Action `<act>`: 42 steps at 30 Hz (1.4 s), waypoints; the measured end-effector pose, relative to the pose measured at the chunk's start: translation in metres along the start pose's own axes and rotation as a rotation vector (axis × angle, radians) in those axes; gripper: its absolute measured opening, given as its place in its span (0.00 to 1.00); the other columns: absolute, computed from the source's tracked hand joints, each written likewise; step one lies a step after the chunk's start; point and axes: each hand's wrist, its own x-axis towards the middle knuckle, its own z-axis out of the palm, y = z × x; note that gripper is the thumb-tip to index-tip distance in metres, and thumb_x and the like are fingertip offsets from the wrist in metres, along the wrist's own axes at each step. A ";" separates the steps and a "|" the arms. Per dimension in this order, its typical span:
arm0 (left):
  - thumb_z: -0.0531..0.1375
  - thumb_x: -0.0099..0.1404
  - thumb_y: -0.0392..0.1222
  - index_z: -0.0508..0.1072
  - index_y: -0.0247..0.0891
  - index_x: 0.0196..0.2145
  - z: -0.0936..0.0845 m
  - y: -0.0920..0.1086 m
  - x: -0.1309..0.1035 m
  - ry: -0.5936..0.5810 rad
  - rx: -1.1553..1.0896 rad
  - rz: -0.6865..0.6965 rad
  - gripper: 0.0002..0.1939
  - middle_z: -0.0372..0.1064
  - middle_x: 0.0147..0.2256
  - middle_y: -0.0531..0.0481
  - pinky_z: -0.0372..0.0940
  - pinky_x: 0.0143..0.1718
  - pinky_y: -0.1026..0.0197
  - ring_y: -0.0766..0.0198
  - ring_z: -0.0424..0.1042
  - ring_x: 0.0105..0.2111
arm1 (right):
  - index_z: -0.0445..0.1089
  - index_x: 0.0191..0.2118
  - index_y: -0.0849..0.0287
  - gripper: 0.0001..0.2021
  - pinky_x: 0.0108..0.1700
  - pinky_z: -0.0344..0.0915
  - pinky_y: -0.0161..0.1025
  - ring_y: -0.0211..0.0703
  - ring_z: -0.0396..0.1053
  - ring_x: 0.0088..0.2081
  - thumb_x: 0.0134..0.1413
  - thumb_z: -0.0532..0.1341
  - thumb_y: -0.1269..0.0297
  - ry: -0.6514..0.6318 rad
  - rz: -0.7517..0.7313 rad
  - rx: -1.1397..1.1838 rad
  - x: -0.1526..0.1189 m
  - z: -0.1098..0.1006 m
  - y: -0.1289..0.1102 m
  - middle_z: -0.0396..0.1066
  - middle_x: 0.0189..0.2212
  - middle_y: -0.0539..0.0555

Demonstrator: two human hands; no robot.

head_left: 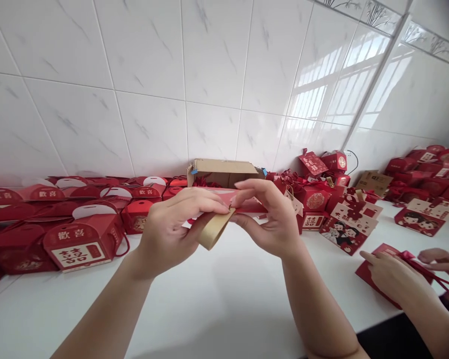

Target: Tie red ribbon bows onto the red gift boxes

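My left hand (175, 227) is closed, its thumb and fingers gripping a folded gold ribbon (214, 233) that hangs in a loop. My right hand (271, 212) pinches at the ribbon's upper end, where the fingertips of both hands nearly meet. Behind my fingers, held up above the white table, is a red, glossy piece of a box (250, 204). Most of it is covered by my hands, so its full shape cannot be made out.
Rows of red gift boxes (84, 239) line the left side. An open cardboard carton (224, 166) stands by the tiled wall. More red boxes (316, 199) are piled at right. Close by, a co-worker's hands (392, 276) handle a red box with ribbon on the white table (217, 309).
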 end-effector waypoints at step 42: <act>0.62 0.59 0.35 0.72 0.46 0.45 -0.006 -0.007 -0.001 -0.020 0.100 -0.077 0.16 0.75 0.42 0.51 0.71 0.37 0.60 0.61 0.75 0.36 | 0.65 0.30 0.57 0.07 0.35 0.69 0.37 0.38 0.69 0.33 0.51 0.63 0.74 0.123 -0.042 0.001 0.005 0.018 -0.002 0.69 0.30 0.51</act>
